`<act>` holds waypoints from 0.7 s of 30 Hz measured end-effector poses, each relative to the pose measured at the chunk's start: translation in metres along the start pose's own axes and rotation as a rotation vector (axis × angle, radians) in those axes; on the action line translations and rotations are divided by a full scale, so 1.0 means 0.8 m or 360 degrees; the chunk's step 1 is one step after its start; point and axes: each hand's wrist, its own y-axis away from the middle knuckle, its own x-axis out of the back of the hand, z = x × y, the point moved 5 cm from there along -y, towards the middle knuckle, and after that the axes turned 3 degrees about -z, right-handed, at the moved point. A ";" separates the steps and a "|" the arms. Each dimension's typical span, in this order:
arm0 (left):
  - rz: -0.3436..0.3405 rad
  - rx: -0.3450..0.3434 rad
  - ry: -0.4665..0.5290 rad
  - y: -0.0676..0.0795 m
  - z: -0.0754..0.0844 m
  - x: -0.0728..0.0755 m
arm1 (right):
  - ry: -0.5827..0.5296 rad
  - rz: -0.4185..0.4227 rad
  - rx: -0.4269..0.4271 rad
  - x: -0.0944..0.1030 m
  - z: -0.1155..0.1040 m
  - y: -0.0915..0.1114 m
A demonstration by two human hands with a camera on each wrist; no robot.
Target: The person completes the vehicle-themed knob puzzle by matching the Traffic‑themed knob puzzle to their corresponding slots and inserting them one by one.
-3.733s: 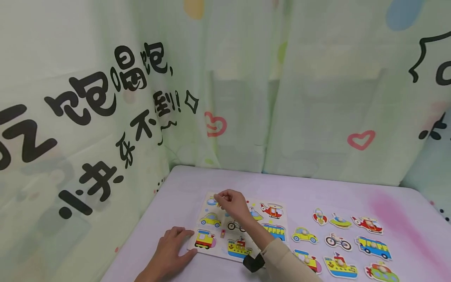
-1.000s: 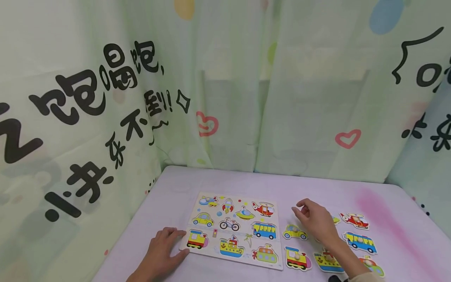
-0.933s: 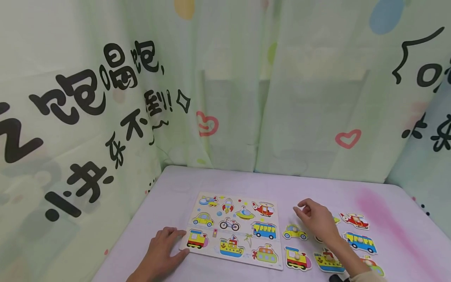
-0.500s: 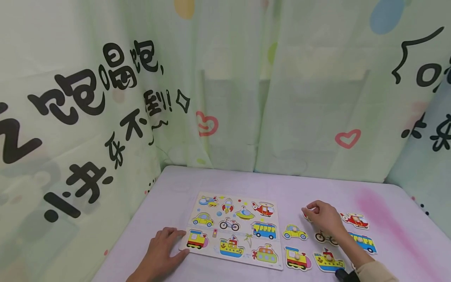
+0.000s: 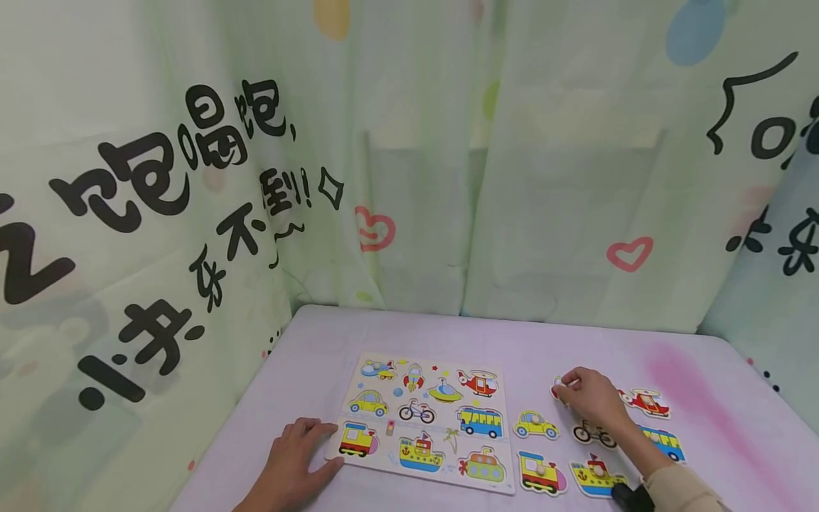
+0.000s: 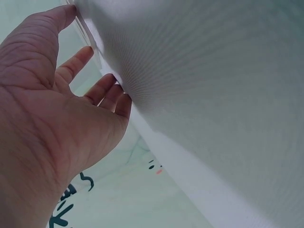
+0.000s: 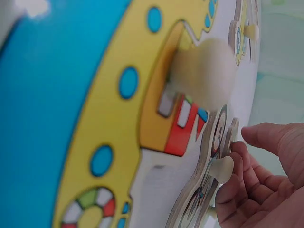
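My left hand [image 5: 291, 462] lies at the left edge of a white puzzle board [image 5: 441, 480], thumb and fingers spread along its corner. In the left wrist view the fingers [image 6: 110, 88] are lightly bent. An airplane piece [image 5: 379, 370] sits at the board's upper left. To the right, my right hand [image 5: 591, 398] pinches a rocket piece [image 5: 555, 387] with thumb and forefinger, and covers most of it. In the right wrist view the thumb [image 7: 266, 137] and fingers are beside the bicycle piece's knob [image 7: 221, 169]. The ship piece [image 7: 114, 95] fills the foreground.
Loose knobbed pieces lie right of the board: car [image 5: 536, 424], train [image 5: 540, 473], ship [image 5: 595, 476], bicycle [image 5: 595, 434], helicopter [image 5: 646, 403] and bus [image 5: 664, 444]. A curtain [image 5: 544, 213] hangs behind the table [image 5: 409, 327].
My right hand has gone from the board's upper left to the loose pieces on the right, then down to the rocket piece. My left hand has stayed at the board's edge.
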 end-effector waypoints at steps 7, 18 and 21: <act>0.0002 -0.0018 -0.0012 -0.006 0.005 -0.003 | 0.0027 0.0021 -0.0019 0.004 0.005 0.001; 0.0004 -0.0026 -0.0023 -0.005 0.003 -0.003 | -0.0020 0.0082 -0.0030 -0.002 0.008 0.004; 0.0009 -0.0007 -0.0034 -0.002 -0.002 -0.003 | -0.0048 0.0098 -0.0025 -0.005 0.003 0.003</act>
